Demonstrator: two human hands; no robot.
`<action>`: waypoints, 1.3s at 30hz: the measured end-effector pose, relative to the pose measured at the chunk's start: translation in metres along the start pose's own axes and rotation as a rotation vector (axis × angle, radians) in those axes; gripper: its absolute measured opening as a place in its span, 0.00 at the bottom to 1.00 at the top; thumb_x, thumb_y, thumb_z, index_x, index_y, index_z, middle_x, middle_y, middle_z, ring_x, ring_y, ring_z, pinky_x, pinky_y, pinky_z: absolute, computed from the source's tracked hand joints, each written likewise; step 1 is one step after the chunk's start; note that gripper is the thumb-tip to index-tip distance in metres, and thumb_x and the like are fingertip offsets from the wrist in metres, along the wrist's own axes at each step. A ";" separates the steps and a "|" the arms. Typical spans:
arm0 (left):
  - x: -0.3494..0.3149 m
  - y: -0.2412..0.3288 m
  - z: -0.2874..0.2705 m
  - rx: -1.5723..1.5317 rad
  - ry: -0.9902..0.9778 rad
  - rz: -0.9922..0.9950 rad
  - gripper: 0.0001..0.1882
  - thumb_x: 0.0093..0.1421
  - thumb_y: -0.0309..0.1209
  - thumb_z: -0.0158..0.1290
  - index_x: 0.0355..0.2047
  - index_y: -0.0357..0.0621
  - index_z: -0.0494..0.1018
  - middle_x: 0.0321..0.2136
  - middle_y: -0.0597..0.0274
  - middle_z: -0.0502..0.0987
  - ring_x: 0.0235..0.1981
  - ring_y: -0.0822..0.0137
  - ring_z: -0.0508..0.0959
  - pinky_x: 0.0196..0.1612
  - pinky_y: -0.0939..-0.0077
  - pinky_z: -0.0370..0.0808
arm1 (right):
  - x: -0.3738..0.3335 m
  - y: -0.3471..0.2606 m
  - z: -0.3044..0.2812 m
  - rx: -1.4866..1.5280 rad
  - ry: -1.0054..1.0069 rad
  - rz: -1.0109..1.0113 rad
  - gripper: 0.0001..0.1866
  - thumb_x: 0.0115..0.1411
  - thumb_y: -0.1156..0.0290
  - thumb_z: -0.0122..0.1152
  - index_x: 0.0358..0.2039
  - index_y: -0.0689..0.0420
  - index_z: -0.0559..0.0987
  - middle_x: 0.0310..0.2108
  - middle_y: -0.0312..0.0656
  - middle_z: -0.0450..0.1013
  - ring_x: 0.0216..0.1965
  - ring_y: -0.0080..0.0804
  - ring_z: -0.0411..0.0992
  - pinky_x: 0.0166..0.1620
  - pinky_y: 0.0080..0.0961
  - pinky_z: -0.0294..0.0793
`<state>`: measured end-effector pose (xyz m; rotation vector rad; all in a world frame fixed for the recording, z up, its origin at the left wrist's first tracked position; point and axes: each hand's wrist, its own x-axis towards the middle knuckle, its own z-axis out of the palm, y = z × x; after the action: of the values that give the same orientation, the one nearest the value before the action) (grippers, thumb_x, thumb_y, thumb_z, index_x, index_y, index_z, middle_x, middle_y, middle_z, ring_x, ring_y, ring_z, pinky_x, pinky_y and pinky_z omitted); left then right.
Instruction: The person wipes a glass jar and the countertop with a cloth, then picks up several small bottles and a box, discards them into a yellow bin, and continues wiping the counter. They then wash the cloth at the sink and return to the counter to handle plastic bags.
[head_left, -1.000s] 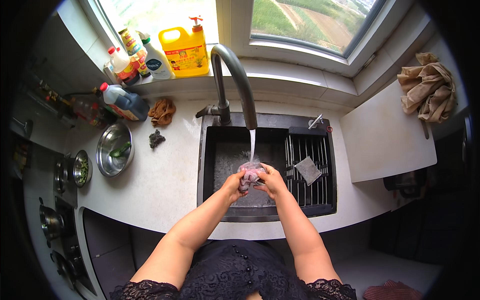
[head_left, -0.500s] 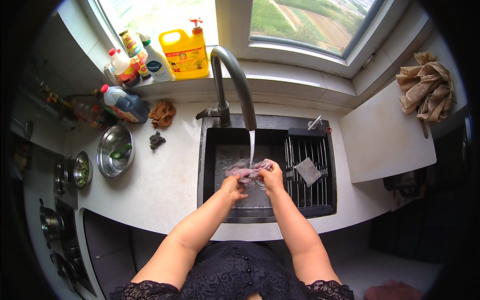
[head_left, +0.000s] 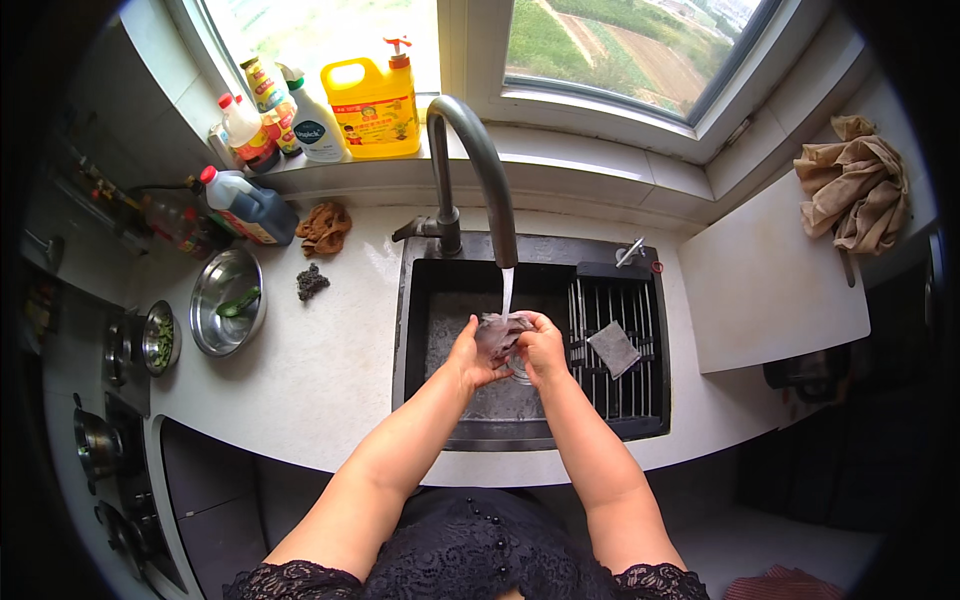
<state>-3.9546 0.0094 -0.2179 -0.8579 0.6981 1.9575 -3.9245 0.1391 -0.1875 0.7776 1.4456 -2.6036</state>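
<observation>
Over the dark sink [head_left: 430, 300], my left hand [head_left: 466, 355] and my right hand [head_left: 543, 347] both grip a small greyish cloth [head_left: 499, 333]. Water runs from the tall curved tap [head_left: 478, 165] straight onto the cloth between my hands. The cloth is bunched, partly hidden by my fingers.
A grey rack [head_left: 620, 345] in the sink's right half carries a square grey pad [head_left: 613, 348]. On the left counter sit a steel bowl [head_left: 226, 300], a dark scourer [head_left: 311, 283] and a brown rag [head_left: 324, 226]. Bottles, one a yellow jug [head_left: 372, 100], line the sill. A white board [head_left: 765, 280] lies right.
My hands have shifted slightly up and back in the sink, and the cloth is spread wider under the stream than a second ago.
</observation>
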 end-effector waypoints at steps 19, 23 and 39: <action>-0.027 -0.038 -0.021 -0.121 -0.088 0.089 0.20 0.52 0.32 0.42 0.46 0.41 0.66 0.46 0.54 0.72 0.47 0.56 0.72 0.50 0.56 0.69 | 0.016 0.052 -0.016 0.556 -0.203 0.339 0.30 0.61 0.43 0.47 0.44 0.61 0.74 0.40 0.44 0.75 0.40 0.37 0.75 0.47 0.35 0.74; -0.043 -0.021 -0.021 0.067 -0.128 0.016 0.18 0.54 0.38 0.45 0.44 0.48 0.69 0.40 0.60 0.75 0.40 0.61 0.75 0.43 0.60 0.71 | 0.006 0.048 -0.018 0.487 -0.266 0.420 0.26 0.60 0.48 0.52 0.42 0.61 0.75 0.38 0.45 0.75 0.40 0.38 0.75 0.45 0.38 0.75; -0.017 0.154 -0.002 0.656 0.526 1.086 0.37 0.57 0.49 0.55 0.55 0.30 0.60 0.53 0.44 0.66 0.55 0.56 0.66 0.57 0.69 0.61 | 0.032 0.049 -0.006 -0.041 0.145 -0.156 0.10 0.54 0.72 0.66 0.36 0.59 0.77 0.29 0.32 0.73 0.31 0.18 0.70 0.37 0.17 0.69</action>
<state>-4.0812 -0.0727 -0.1843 -0.5910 2.3340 2.0903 -3.9360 0.1230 -0.2430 0.9011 1.6566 -2.6687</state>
